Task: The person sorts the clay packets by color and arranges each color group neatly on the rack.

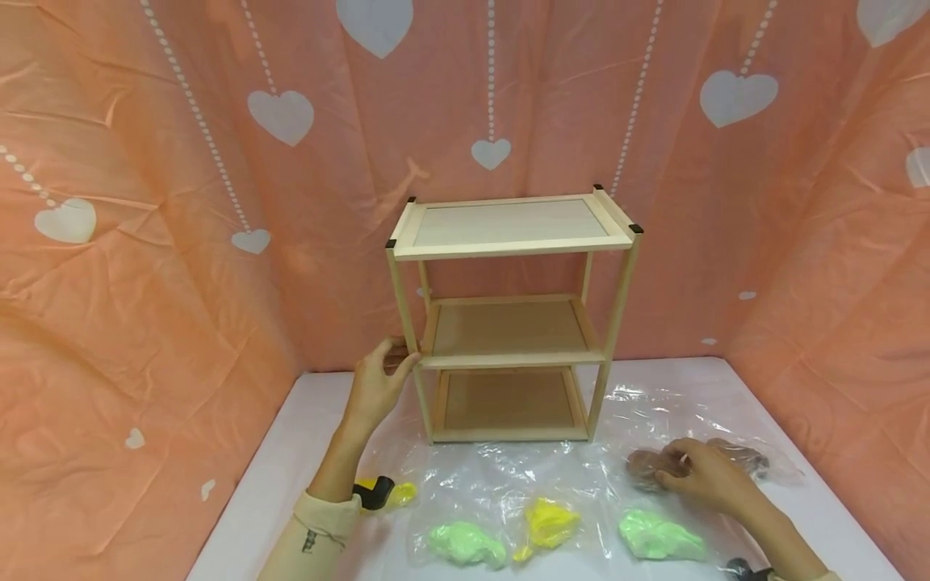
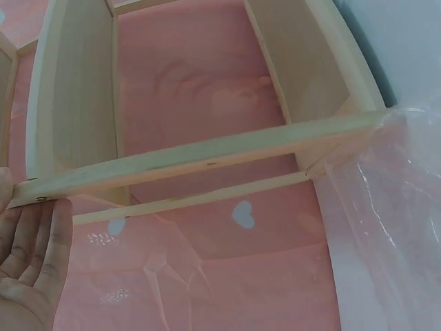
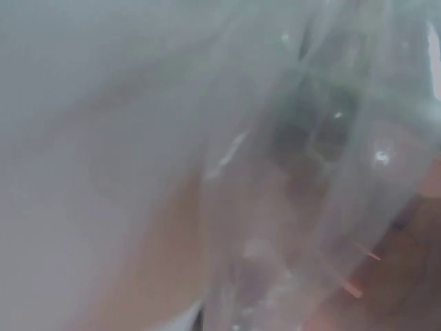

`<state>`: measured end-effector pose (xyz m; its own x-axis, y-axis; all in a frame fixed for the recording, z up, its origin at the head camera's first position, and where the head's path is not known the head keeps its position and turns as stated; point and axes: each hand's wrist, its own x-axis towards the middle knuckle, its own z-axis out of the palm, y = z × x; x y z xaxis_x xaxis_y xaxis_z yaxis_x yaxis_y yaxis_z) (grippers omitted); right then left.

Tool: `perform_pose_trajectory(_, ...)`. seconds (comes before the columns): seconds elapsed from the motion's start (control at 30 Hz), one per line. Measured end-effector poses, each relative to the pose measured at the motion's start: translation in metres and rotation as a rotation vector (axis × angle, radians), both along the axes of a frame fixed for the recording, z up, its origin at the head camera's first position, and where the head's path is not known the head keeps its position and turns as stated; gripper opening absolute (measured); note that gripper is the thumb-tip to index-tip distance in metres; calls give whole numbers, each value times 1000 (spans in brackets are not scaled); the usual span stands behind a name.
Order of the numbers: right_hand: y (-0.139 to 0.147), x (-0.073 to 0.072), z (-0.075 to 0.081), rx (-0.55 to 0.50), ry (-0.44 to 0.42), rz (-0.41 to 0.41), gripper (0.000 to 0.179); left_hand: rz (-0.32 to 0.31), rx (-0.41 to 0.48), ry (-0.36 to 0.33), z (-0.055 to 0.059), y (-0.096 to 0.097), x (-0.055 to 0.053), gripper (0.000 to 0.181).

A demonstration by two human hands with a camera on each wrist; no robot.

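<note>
A three-tier wooden shelf rack (image 1: pixel 512 359) with black corner caps stands upright on the white table. My left hand (image 1: pixel 378 383) grips its front left post level with the middle tier, thumb in front and fingers behind. In the left wrist view the fingers (image 2: pixel 45 241) lie against the post (image 2: pixel 207 160). To the right of the rack, my right hand (image 1: pixel 708 480) pinches at a brown lump (image 1: pixel 647 468) in clear plastic. The right wrist view is blurred, mostly crinkled plastic (image 3: pixel 241 207) close to the lens.
Clear plastic (image 1: pixel 523 472) spreads before the rack. Along the front lie a light green lump (image 1: pixel 467 542), a yellow lump (image 1: pixel 550 523) and another green lump (image 1: pixel 659 535). More yellow (image 1: pixel 401 494) shows beside the left wrist. A pink curtain (image 1: pixel 349 307) with white hearts stands behind.
</note>
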<state>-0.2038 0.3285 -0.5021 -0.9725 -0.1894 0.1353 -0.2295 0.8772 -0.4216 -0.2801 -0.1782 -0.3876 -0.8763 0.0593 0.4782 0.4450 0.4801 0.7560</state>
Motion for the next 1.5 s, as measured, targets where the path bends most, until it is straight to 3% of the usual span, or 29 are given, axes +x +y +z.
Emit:
perform_pose_trajectory(0.17,-2,2,2,-13,-1,-41,28,-8,-9,-6,2,0,0,27)
perform_pose_trajectory(0.3,-4,3,6,-71,64,-70,26,-11,-12,-10,2,0,-1,30)
perform_pose_trajectory(0.63,-8,1,16,-168,434,-111,29,8,13,-4,-4,0,-2,30)
perform_pose_trajectory(0.93,-9,-3,39,-252,675,-70,38,29,41,-13,-6,2,-1,32)
perform_pose_trajectory(1.23,-11,-2,68,-312,741,-64,39,18,21,12,-6,2,-4,29)
perform_pose_trajectory(1.5,-13,-8,91,-352,836,6,41,42,40,-2,-6,5,-1,31)
